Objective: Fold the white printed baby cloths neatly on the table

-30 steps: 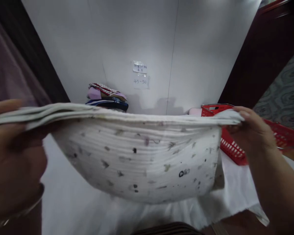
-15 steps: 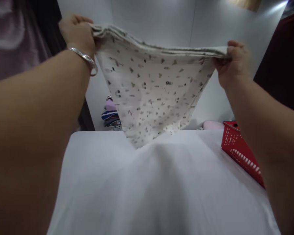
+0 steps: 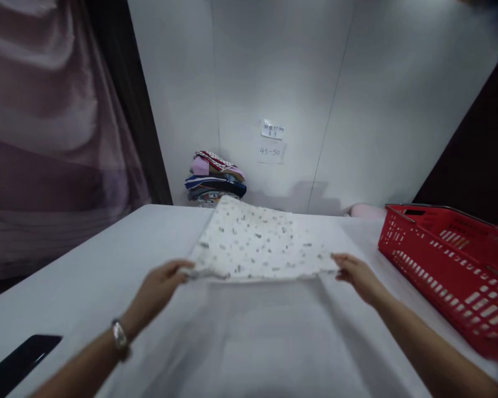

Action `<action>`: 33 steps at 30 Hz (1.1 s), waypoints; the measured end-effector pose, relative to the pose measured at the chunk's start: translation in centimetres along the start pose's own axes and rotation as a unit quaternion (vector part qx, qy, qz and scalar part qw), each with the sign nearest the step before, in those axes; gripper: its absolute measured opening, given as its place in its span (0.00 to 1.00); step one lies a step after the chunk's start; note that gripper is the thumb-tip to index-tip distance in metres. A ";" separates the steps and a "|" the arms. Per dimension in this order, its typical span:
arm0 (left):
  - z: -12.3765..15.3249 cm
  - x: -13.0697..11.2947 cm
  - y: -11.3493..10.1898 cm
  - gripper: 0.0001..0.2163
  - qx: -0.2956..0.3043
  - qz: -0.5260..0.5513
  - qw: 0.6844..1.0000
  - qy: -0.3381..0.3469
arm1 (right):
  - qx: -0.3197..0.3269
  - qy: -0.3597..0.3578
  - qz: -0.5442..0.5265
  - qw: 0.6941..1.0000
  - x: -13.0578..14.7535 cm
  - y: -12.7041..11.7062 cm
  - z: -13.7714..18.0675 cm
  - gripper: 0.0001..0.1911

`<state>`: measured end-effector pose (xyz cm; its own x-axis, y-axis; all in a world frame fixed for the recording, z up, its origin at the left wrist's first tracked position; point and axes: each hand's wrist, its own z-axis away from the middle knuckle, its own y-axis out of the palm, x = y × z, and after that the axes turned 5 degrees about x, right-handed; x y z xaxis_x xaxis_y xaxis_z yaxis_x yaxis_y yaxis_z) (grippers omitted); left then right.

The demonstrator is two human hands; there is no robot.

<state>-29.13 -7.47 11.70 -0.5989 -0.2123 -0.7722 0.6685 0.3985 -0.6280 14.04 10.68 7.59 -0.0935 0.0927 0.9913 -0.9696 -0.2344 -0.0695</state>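
A white cloth [image 3: 259,240] with small scattered prints stretches between my two hands, low over the white table [image 3: 265,342]. Its near edge is pulled fairly straight, while the far part slopes back toward the wall. My left hand [image 3: 166,282], with a silver bangle on the wrist, pinches the near left corner. At the near right corner, my right hand [image 3: 354,273] is closed on the fabric. The cloth is slightly blurred, and I cannot tell whether its far part rests on the table.
A red plastic basket [image 3: 444,276] stands at the right. Folded clothes [image 3: 216,179] are stacked at the back, near paper labels [image 3: 271,152] on the wall. A dark flat object [image 3: 20,362] lies at the front left. Pink drapery [image 3: 53,138] hangs at the left.
Both hands have come down from high up with the cloth, which hung upright before and now slants low over the table. My hold on both corners is kept.
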 end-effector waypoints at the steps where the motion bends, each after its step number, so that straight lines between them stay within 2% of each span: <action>1: 1.8 2.6 1.6 0.15 0.024 0.017 0.999 -0.039 | 0.012 0.048 0.008 0.999 -2.7 0.4 1.1 0.11; 3: 4.7 6.3 4.1 0.15 0.046 0.058 0.992 -0.104 | 0.030 0.122 0.003 0.992 -6.5 0.9 3.0 0.10; 6: 7.2 8.3 5.1 0.18 0.037 0.077 0.987 -0.139 | 0.045 0.136 -0.032 0.989 -8.5 1.1 5.1 0.12; 10: 8.4 7.8 3.7 0.18 -0.003 0.075 0.989 -0.127 | 0.034 0.103 -0.035 0.993 -8.0 1.0 7.0 0.13; 13: 9.1 8.0 3.1 0.16 0.003 0.008 0.991 -0.130 | 0.046 0.126 0.006 0.991 -8.0 1.2 8.1 0.13; 18: 10.4 9.1 2.9 0.16 0.006 -0.051 0.993 -0.110 | 0.047 0.100 0.032 0.993 -8.4 1.5 9.1 0.15; 22: 11.2 10.0 3.1 0.15 0.000 -0.082 0.990 -0.115 | 0.055 0.113 0.100 0.987 -9.4 1.2 9.1 0.15; 26: 11.9 10.3 3.9 0.15 0.000 -0.108 0.987 -0.122 | 0.060 0.049 0.204 0.976 -10.7 0.7 9.0 0.13; 29: 12.4 9.8 4.3 0.15 0.000 -0.128 0.984 -0.126 | 0.049 0.017 0.270 0.961 -11.2 0.3 9.0 0.11; 33: 12.8 8.7 4.9 0.14 -0.014 -0.167 0.980 -0.110 | 0.049 0.021 0.324 0.945 -11.7 -0.2 8.7 0.13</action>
<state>-25.46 -18.78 0.67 -0.6709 -0.5207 -0.5280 0.4375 0.2971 -0.8488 17.33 1.20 -2.97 -0.6707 -0.0621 0.7391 -0.6810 -0.3434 -0.6468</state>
